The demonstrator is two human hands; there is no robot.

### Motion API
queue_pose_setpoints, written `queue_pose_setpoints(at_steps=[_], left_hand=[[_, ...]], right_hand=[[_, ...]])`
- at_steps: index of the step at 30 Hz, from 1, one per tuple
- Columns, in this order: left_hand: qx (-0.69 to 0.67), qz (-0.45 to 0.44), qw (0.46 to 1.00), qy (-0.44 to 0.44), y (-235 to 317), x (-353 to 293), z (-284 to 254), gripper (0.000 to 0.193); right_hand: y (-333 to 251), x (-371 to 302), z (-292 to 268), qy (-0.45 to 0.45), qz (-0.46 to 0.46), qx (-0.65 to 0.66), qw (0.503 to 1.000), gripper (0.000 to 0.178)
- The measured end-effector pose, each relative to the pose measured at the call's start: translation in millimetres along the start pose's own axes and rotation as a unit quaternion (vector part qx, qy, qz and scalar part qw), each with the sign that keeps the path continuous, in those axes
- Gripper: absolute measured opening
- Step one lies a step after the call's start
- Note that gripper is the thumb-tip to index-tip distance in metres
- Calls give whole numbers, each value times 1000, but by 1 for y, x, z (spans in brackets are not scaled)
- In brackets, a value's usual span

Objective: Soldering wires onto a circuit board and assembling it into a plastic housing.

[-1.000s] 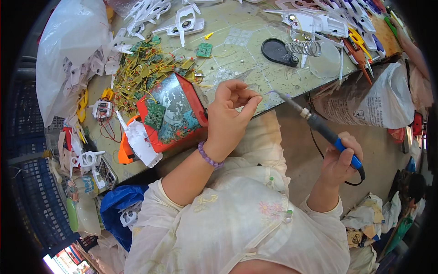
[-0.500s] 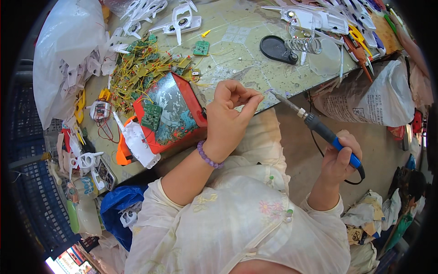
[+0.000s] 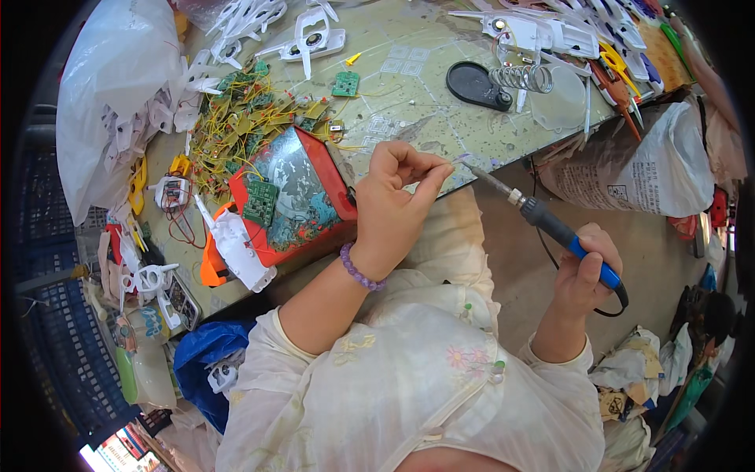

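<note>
My right hand (image 3: 586, 271) is closed round the blue and black handle of a soldering iron (image 3: 548, 224). The iron slants up and left, its tip just right of my left fingertips. My left hand (image 3: 403, 189) pinches thumb and forefinger together near the table's front edge. Something thin and pale seems to stick out between the fingertips and the iron's tip, too small to make out. Left of this hand stands a red box (image 3: 326, 177) with a worn metal top. A green circuit board (image 3: 260, 200) with wires lies on it, beside a white plastic shell (image 3: 237, 245).
A heap of wired circuit boards (image 3: 244, 118) covers the table's left part. At the back right are a black dish (image 3: 472, 85), a coiled spring stand (image 3: 523, 78) and white plastic shells (image 3: 543, 35). Bags of parts (image 3: 114, 94) sit far left; a white sack (image 3: 653, 165) is at right.
The soldering iron's tip has shifted slightly left and down, closer to my left fingertips. My left hand stays almost where it was, still pinching.
</note>
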State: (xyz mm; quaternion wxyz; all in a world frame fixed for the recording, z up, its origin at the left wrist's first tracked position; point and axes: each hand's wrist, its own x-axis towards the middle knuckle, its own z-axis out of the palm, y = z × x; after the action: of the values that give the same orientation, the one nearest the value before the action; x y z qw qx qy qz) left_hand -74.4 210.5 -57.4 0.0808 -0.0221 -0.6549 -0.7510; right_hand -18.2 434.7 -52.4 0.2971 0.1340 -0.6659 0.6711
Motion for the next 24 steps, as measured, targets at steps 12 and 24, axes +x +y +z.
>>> queue_pose_setpoints(at_steps=[12, 24], left_hand=[[457, 120, 876, -97, -6, 8, -6, 17], [443, 369, 792, -201, 84, -47, -72, 28]], right_hand=[[7, 2, -1, 171, 96, 15, 981, 27], [12, 19, 3, 206, 325, 229, 894, 31]])
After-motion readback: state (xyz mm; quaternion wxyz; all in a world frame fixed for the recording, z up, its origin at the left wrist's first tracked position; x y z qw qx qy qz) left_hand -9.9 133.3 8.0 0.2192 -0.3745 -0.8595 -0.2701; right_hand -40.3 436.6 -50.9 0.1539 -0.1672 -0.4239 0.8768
